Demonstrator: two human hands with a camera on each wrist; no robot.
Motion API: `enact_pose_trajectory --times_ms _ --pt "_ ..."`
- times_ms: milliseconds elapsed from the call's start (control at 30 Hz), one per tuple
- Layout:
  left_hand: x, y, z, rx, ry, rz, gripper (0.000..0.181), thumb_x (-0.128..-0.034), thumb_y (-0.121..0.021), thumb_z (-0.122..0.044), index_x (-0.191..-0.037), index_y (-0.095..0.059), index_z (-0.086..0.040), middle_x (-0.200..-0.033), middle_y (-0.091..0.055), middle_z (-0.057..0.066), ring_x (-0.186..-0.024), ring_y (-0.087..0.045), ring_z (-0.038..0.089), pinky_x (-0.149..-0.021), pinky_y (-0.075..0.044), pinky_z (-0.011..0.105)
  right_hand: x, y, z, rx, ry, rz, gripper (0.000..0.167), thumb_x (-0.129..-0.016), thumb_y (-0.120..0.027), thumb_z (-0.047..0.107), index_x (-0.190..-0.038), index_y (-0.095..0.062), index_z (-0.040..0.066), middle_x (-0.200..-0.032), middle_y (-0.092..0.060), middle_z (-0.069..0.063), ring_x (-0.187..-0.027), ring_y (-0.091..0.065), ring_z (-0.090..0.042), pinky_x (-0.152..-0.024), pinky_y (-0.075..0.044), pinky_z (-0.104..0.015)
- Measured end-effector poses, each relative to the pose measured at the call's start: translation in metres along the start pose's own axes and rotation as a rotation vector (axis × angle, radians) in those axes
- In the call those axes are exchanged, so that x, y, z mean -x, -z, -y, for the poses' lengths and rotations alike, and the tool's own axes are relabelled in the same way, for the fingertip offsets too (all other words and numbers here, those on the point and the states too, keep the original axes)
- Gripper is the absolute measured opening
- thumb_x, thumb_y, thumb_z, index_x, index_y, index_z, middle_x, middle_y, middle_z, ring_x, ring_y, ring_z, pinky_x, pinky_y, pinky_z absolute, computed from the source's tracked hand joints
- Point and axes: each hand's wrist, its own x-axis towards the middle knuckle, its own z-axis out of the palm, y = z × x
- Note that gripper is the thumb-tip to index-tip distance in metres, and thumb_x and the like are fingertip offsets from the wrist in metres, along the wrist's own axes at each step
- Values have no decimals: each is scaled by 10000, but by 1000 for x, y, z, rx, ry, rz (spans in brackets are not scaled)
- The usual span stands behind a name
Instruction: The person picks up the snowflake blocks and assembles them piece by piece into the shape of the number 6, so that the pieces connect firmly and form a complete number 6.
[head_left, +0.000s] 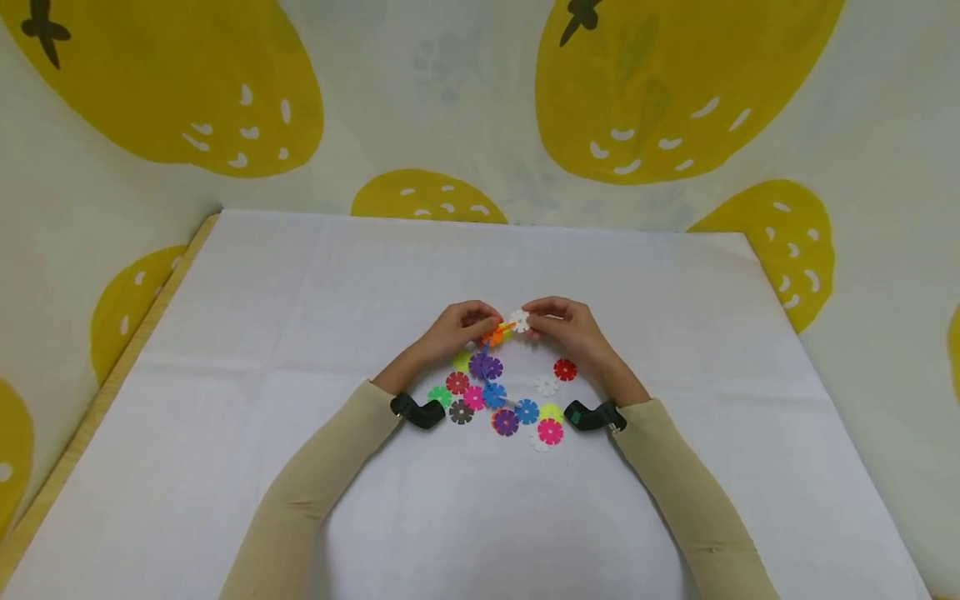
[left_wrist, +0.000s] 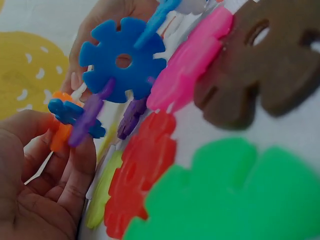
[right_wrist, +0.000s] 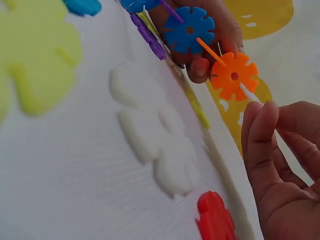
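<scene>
A chain of interlocking snowflake discs, with slotted edges and blue [left_wrist: 120,60], purple [left_wrist: 90,117] and orange [right_wrist: 235,76] among its colours, runs up from the pile. Its far, orange end is pinched by my left hand [head_left: 459,327], between thumb and fingers. My right hand [head_left: 568,327] pinches a white snowflake disc [head_left: 520,320] at its outer side. In the right wrist view the white disc, seen edge-on, meets a slot of the orange disc; how deep it sits I cannot tell. Fingers partly hide both.
Loose snowflake discs lie on the white cloth below the hands: red [head_left: 566,370], white [head_left: 547,385], pink [head_left: 551,432], purple [head_left: 506,423], brown [head_left: 461,412] and green [head_left: 439,396] among them. Some overlap. A patterned curtain [head_left: 465,100] hangs behind the table.
</scene>
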Motion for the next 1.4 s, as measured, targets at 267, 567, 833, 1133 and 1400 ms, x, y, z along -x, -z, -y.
enact_pose_trajectory --times_ms 267,567,833,1133,1400 --pt "-4 -2 2 -48 14 26 300 -990 -584 -179 -1243 -618 -21 -1112 -677 132 -927 -634 192 -813 -508 246 0 -2 0 1 -9 61 315 -915 -700 171 -1165 -635 -10 -982 -709 -48 -817 -682 -166 -765 -554 -248" --pt "-3 -2 3 -69 -23 40 270 -967 -613 -128 -1208 -648 -10 -1063 -690 125 -908 -633 190 -829 -502 245 4 -1 -4 165 10 125 314 -913 -705 199 -1161 -646 14 -1029 -704 -101 -874 -669 -186 -771 -541 -238" --pt "1 3 4 -67 -50 17 292 -978 -584 -100 -1260 -638 -49 -1104 -664 108 -924 -598 186 -836 -485 244 10 19 -13 323 83 371 249 -879 -739 146 -1077 -670 12 -938 -673 -108 -743 -575 -167 -670 -496 -211" --pt "-4 2 3 -61 -54 37 286 -984 -584 -128 -1253 -645 -51 -1115 -673 100 -917 -608 174 -846 -489 249 14 39 -11 357 202 606 333 -812 -796 94 -1113 -668 32 -944 -616 -126 -764 -529 -190 -622 -443 -211" --pt "-5 1 2 -61 -3 50 289 -981 -594 -142 -1251 -636 -48 -1098 -678 108 -928 -621 185 -844 -492 246 16 43 -10 444 313 718 340 -814 -791 91 -1136 -706 25 -1210 -565 -135 -929 -491 -205 -706 -418 -210"
